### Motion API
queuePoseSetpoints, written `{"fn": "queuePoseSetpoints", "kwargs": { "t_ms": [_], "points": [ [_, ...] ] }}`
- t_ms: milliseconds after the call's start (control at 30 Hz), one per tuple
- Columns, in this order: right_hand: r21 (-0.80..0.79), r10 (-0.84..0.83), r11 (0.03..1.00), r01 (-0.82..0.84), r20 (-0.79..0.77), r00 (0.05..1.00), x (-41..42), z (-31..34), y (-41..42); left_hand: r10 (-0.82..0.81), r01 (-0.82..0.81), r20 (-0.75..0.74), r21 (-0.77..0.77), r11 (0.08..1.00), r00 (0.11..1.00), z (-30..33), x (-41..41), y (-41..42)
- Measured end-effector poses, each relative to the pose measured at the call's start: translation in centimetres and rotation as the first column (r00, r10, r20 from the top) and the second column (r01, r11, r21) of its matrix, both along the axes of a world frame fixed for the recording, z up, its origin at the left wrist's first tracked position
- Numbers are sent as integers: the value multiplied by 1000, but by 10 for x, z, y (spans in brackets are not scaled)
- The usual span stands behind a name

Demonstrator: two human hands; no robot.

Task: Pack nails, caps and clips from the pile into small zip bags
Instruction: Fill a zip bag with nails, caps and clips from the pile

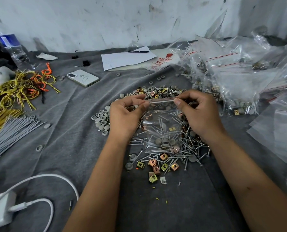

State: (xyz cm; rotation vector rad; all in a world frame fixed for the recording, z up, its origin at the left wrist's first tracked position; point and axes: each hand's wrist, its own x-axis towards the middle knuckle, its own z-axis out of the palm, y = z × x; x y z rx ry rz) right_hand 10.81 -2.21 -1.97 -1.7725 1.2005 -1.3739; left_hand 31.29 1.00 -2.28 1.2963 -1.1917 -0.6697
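A small clear zip bag (162,129) hangs upright above the pile (157,154) of nails, grey caps and brass clips on the grey cloth. My left hand (124,114) pinches the left end of its red-lined zip strip. At the right end of the same strip, my right hand (201,113) pinches with thumb and fingers. Nails, grey caps and a clip lie in the bag's bottom.
Filled zip bags (223,77) heap up at the right, with loose empty bags (283,131) near the right edge. A phone (83,78), paper with a pen (138,51), yellow and orange wires (22,87), grey ties (10,133), a bottle (13,49) and a white charger (0,210) lie on the left.
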Motion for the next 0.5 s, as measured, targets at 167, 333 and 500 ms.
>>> {"fn": "queuePoseSetpoints", "kwargs": {
  "t_ms": [167, 333, 500],
  "points": [
    [4, 7, 1000, -7, 37, 999, 1, -1, -2, -23, 21, -109, -25, 999, 994, -4, 1, 0],
    [-18, 39, 999, -39, 56, 998, 0, 0, -1, -14, 9, -110, -40, 999, 994, 0, -2, 2],
    [-45, 118, 992, -116, 57, 991, 1, 3, 3, -84, 79, -90, -56, 995, 992, 2, -6, 6]
  ]
}}
